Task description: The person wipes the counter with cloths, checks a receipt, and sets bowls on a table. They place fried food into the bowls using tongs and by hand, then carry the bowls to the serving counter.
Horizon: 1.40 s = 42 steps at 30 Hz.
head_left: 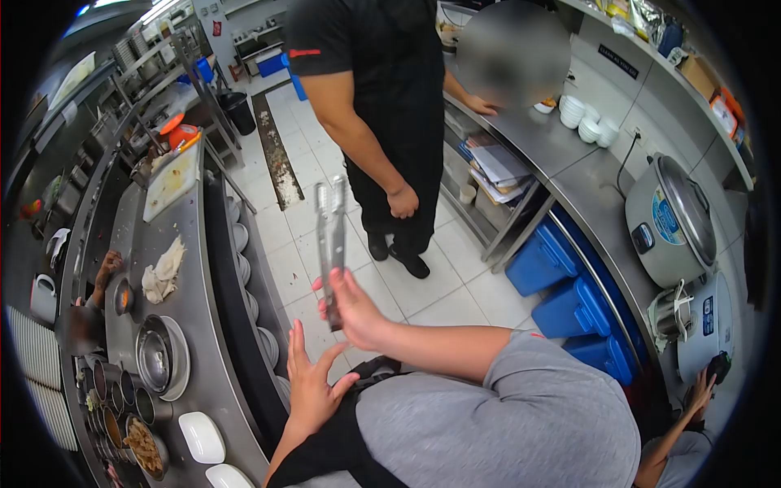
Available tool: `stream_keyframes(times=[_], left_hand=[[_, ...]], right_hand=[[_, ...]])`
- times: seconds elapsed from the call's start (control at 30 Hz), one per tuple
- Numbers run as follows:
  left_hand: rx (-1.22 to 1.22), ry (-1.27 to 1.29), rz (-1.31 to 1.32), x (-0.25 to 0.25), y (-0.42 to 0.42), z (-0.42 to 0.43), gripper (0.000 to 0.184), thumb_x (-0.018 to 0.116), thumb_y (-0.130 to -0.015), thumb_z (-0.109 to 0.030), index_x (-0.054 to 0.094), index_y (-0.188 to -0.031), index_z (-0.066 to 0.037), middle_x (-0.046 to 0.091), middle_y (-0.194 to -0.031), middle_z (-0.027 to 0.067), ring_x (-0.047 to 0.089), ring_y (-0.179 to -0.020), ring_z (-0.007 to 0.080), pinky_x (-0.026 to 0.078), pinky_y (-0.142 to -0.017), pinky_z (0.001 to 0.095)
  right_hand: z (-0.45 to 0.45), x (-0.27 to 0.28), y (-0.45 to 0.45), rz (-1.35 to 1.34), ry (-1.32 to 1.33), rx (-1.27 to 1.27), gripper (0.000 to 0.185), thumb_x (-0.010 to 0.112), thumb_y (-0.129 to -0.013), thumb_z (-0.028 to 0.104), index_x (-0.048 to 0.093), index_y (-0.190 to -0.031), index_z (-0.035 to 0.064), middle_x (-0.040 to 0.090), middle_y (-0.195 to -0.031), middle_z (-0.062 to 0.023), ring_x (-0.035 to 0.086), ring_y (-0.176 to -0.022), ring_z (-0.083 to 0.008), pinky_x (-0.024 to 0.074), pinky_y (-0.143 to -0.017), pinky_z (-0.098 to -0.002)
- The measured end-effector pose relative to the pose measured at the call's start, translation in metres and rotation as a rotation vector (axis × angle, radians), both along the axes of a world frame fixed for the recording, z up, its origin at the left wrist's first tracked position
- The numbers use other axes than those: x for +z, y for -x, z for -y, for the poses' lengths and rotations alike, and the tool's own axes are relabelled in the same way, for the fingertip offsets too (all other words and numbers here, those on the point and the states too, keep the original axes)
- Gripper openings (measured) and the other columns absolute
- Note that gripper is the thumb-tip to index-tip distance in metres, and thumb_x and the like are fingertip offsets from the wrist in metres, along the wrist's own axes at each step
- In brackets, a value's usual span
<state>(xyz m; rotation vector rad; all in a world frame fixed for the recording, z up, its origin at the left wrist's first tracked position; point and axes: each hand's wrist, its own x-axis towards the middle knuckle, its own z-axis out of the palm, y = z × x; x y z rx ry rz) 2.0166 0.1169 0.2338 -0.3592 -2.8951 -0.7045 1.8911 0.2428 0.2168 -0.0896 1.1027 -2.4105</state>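
Metal tongs (pixel 332 236) stand nearly upright in front of me, and my right hand (pixel 354 309) is closed round their lower end. Just below and to the left, my left hand (pixel 313 382) has its fingers spread and holds nothing. Past the tongs, a person in black (pixel 399 106) stands on the tiled floor, one hand resting on the steel counter at the back. To my left on the steel worktop lie a whitish cloth (pixel 163 271), a metal bowl (pixel 153 354) on a plate and a white rectangular dish (pixel 202 437).
A cutting board (pixel 172 185) lies at the worktop's far end. Several metal food containers (pixel 115 424) line its near left side. On the right are blue bins (pixel 543 259) under a counter (pixel 598 183) and a large rice cooker (pixel 671 220). Another person's arm (pixel 671 443) shows at lower right.
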Motion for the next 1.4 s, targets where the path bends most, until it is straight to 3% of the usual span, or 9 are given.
stream_keyframes(times=[0.2,0.47,0.53,0.67,0.8,0.87,0.97,1.23,1.4], left_hand=[[0.152,-0.334,0.085,-0.033,0.036,-0.053,0.039,0.075,-0.082,-0.017,0.058,-0.117,-0.011,0.016,-0.158,0.026,0.025,-0.143,0.0489,0.027,-0.115,0.052],[0.382,-0.28,0.152,-0.14,0.029,-0.069,0.045,0.071,-0.088,-0.013,0.053,-0.129,-0.009,0.013,-0.158,0.0256,0.027,-0.143,0.0471,0.03,-0.115,0.0484],[0.447,-0.096,0.2,-0.177,0.006,-0.063,0.051,0.074,-0.085,-0.016,0.052,-0.131,-0.007,0.016,-0.157,0.0298,0.028,-0.142,0.0483,0.032,-0.113,0.048],[0.537,0.128,0.493,-0.251,-0.066,-0.028,0.054,0.076,-0.082,-0.028,0.056,-0.131,-0.016,0.021,-0.158,0.0267,0.033,-0.141,0.0452,0.035,-0.111,0.0458],[0.672,0.216,0.782,-0.349,-0.159,0.052,0.053,0.071,-0.084,-0.033,0.056,-0.133,-0.019,0.019,-0.161,0.0223,0.034,-0.142,0.0415,0.035,-0.112,0.0461],[1.173,0.341,0.538,-0.35,-0.179,0.055,0.059,0.074,-0.081,-0.031,0.055,-0.135,-0.016,0.018,-0.161,0.022,0.035,-0.141,0.0419,0.036,-0.112,0.0446],[1.154,0.015,0.68,-0.249,-0.167,0.022,0.065,0.078,-0.077,-0.029,0.054,-0.135,-0.013,0.018,-0.16,0.022,0.038,-0.138,0.0414,0.038,-0.111,0.0437],[1.197,-0.023,0.243,-0.213,-0.157,-0.01,0.055,0.077,-0.081,-0.025,0.057,-0.132,-0.016,0.031,-0.153,0.0232,0.041,-0.135,0.0415,0.038,-0.111,0.0452],[1.064,-0.81,0.055,-0.159,-0.131,0.005,0.041,0.07,-0.091,-0.022,0.06,-0.129,-0.011,0.059,-0.125,0.0137,0.063,-0.104,0.0233,0.051,-0.093,0.0351]], right_hand=[[-0.135,-0.051,0.048,-0.104,-0.194,-0.217,0.045,0.05,-0.101,0.049,0.039,-0.129,0.0155,0.053,-0.11,-0.0021,0.053,-0.084,-0.01,0.0472,-0.075,-0.0285],[-0.373,-0.268,0.033,-0.067,-1.382,-0.223,0.091,0.078,-0.08,0.051,0.039,-0.141,-0.004,0.051,-0.136,-0.0245,0.049,-0.131,-0.0337,0.0432,-0.104,-0.0422],[-0.44,-0.319,-0.004,-0.05,-1.63,-0.114,0.089,0.081,-0.075,0.05,0.045,-0.14,0.0007,0.05,-0.139,-0.0224,0.048,-0.131,-0.0353,0.0419,-0.105,-0.0478],[-0.524,-0.287,-0.056,0.147,-2.037,0.361,0.068,0.081,-0.076,0.047,0.057,-0.128,0.0107,0.059,-0.132,-0.0081,0.054,-0.125,-0.0287,0.0406,-0.101,-0.0524],[-0.567,-0.295,-0.058,0.197,-2.063,0.332,0.051,0.082,-0.075,0.043,0.064,-0.112,0.0119,0.068,-0.113,-0.0099,0.061,-0.112,-0.0301,0.0424,-0.095,-0.0545],[-0.569,-0.298,-0.042,0.154,-2.094,0.31,0.046,0.081,-0.077,0.041,0.065,-0.11,0.0135,0.07,-0.107,-0.0103,0.065,-0.104,-0.0325,0.0456,-0.092,-0.0513],[-0.55,-0.333,-0.011,-0.018,-2.133,0.22,0.047,0.08,-0.077,0.042,0.065,-0.107,0.0093,0.069,-0.105,-0.0162,0.065,-0.103,-0.0365,0.0499,-0.086,-0.0498],[-0.335,-0.305,0.118,-0.562,-1.67,0.514,0.061,0.073,-0.086,0.037,0.05,-0.123,-0.0054,0.061,-0.115,-0.0255,0.062,-0.104,-0.0402,0.0494,-0.087,-0.0464],[-0.093,-0.212,0.115,-0.83,-1.016,0.67,0.046,0.049,-0.102,0.031,0.046,-0.13,-0.0059,0.057,-0.117,-0.025,0.057,-0.11,-0.0355,0.0446,-0.094,-0.0417]])
